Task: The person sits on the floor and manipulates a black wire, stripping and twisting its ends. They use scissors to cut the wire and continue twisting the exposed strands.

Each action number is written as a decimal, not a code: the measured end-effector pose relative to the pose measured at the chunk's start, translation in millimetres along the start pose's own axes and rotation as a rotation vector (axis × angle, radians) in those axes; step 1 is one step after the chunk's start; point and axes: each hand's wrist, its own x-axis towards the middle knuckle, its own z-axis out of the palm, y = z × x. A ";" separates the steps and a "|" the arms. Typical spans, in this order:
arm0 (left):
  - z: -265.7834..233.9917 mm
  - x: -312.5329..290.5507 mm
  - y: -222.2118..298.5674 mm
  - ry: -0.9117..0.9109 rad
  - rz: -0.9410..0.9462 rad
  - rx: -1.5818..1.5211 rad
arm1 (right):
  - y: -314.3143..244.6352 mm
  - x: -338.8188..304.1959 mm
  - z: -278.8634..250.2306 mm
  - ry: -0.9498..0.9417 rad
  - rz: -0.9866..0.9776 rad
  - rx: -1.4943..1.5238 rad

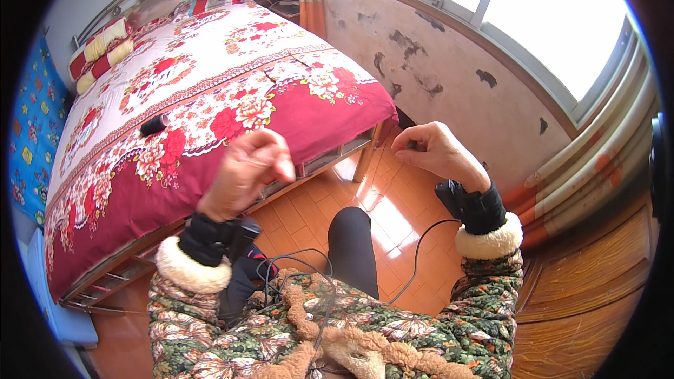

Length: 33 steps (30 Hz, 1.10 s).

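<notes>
My left hand (pixel 249 168) is raised in front of the bed's near edge, its fingers curled together and slightly blurred. Across from it, my right hand (pixel 437 151) hovers over the floor with thumb and fingertips pinched. Whatever either hand holds is too small or hidden to make out. A gap separates the two hands. Beyond the left hand, a dark spool of thread (pixel 154 125) lies on its side on the floral bedspread (pixel 302 133). Two thin dark pieces (pixel 269 77) rest farther back on the bedspread; their kind is unclear.
Black bands with small boxes (pixel 242 237) circle both wrists, and a black cable (pixel 421 242) loops over my lap. The metal bed frame (pixel 123 277) runs along the left. A peeling wall (pixel 393 42), a curtain (pixel 583 175) and a wooden panel (pixel 590 288) stand at right.
</notes>
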 end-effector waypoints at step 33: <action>-198.1 -161.4 113.8 0.727 0.409 0.238 | 177.0 -88.7 -42.4 0.396 0.428 0.449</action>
